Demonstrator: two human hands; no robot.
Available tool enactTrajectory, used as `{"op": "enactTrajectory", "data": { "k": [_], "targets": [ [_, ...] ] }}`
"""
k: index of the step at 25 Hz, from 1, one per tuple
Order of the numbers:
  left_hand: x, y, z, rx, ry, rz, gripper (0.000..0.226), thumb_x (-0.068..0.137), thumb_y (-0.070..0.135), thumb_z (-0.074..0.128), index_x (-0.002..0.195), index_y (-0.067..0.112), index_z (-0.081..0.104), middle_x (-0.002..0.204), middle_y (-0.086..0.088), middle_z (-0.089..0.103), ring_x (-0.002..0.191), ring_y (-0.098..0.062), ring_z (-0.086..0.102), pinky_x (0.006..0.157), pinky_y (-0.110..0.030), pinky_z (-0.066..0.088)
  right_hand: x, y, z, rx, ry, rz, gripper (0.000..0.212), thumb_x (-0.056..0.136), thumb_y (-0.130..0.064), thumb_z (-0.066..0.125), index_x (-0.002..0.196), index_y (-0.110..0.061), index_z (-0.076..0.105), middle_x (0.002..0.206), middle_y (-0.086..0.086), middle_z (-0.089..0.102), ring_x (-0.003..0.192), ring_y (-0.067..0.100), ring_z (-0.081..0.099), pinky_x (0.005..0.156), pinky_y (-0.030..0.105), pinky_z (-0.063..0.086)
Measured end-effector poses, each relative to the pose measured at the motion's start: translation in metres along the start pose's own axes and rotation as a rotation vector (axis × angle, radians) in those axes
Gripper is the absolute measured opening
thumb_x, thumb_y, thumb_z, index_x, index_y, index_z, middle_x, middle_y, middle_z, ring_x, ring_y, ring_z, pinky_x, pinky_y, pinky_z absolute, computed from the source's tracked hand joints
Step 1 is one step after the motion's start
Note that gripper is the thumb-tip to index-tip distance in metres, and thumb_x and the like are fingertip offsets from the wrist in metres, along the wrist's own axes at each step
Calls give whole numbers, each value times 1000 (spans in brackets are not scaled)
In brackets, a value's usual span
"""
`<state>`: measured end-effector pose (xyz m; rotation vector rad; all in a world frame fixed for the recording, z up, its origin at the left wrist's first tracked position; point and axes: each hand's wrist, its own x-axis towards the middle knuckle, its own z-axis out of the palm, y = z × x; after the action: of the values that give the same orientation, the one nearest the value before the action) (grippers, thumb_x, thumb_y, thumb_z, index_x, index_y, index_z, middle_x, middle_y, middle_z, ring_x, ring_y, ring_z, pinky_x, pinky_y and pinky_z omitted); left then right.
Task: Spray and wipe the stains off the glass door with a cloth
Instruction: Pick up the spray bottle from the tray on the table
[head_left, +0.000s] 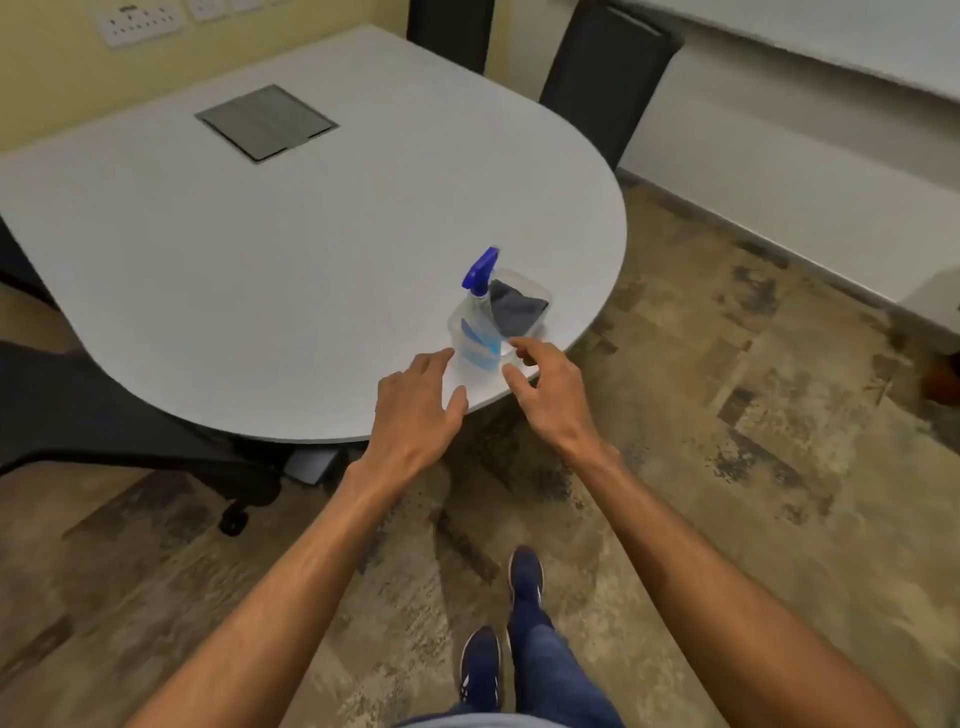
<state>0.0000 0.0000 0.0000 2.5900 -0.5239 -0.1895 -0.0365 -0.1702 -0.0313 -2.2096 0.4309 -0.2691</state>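
A clear spray bottle (479, 332) with a blue trigger head stands in a clear plastic tub (524, 280) near the front right edge of a white table (260, 249). A dark grey cloth (517, 312) lies folded in the same tub behind the bottle. My left hand (415, 410) hovers over the table edge just left of the tub, fingers spread and holding nothing. Just right of the tub is my right hand (545, 389), its fingers loosely curled close to the tub's near corner, gripping nothing. No glass door is in view.
A grey cable hatch (267, 122) is set into the table top. Black chairs stand at the back (608, 78) and at the left (104, 421). Patterned carpet (727, 415) runs right to a white wall base. My blue shoes (524, 577) stand below.
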Motion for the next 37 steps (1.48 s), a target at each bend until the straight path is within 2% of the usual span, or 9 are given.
{"op": "enactTrajectory", "data": {
  "k": [9, 14, 17, 22, 24, 27, 29, 33, 37],
  "targets": [
    [110, -13, 34, 16, -82, -173, 46, 101, 44, 45, 143, 26, 47, 148, -1, 53, 132, -23, 52, 119, -44, 33, 137, 30, 64, 167, -50, 139, 71, 94, -27, 73, 152, -21, 33, 145, 6, 56, 131, 23, 56, 112, 45, 48],
    [148, -24, 44, 50, -121, -241, 46, 101, 46, 44, 142, 26, 49, 149, 0, 52, 134, -21, 51, 119, -43, 32, 176, 40, 89, 211, -1, 190, 90, 88, -28, 80, 158, -25, 23, 152, 5, 49, 139, 26, 49, 115, 52, 44],
    [166, -34, 45, 59, -140, -251, 45, 101, 45, 43, 141, 26, 50, 149, 0, 52, 133, -21, 52, 119, -44, 33, 191, 40, 102, 254, 2, 199, 95, 86, -23, 82, 160, -21, 22, 154, 8, 47, 140, 29, 48, 114, 48, 44],
    [190, -51, 43, 63, -186, -218, 45, 101, 45, 44, 141, 26, 50, 149, 0, 52, 134, -22, 51, 119, -46, 33, 198, 37, 115, 348, 25, 239, 81, 89, -13, 78, 156, -16, 32, 146, 10, 56, 134, 28, 55, 111, 49, 48],
    [199, -56, 40, 67, -210, -186, 46, 101, 45, 44, 142, 26, 49, 149, 0, 51, 134, -22, 51, 119, -46, 33, 202, 37, 115, 372, 37, 237, 81, 89, -12, 78, 156, -15, 33, 147, 10, 55, 136, 27, 53, 112, 38, 43],
    [216, -61, 35, 64, -226, -121, 47, 100, 43, 46, 143, 24, 49, 149, -1, 52, 134, -22, 51, 118, -43, 34, 210, 35, 112, 379, 67, 229, 80, 90, -15, 77, 157, -13, 34, 149, 8, 54, 135, 22, 51, 100, 10, 36],
    [224, -64, 30, 55, -219, -81, 47, 100, 44, 46, 143, 24, 49, 148, -1, 53, 133, -23, 52, 117, -43, 36, 213, 30, 107, 390, 106, 215, 78, 91, -18, 77, 156, -14, 34, 144, -2, 55, 130, 13, 50, 97, 2, 35],
    [237, -67, 19, 32, -210, 28, 47, 99, 45, 46, 140, 24, 52, 146, -1, 54, 131, -24, 54, 113, -41, 38, 219, 12, 91, 420, 249, 228, 66, 95, -20, 72, 152, -15, 40, 118, -18, 59, 105, 4, 63, 100, 23, 55],
    [248, -57, 12, 24, -213, 129, 46, 98, 45, 50, 139, 25, 54, 145, -1, 56, 127, -24, 56, 111, -39, 41, 219, -16, 67, 410, 410, 172, 47, 97, -19, 70, 135, -28, 45, 97, -36, 56, 89, -7, 64, 85, 24, 60]
  ]
}}
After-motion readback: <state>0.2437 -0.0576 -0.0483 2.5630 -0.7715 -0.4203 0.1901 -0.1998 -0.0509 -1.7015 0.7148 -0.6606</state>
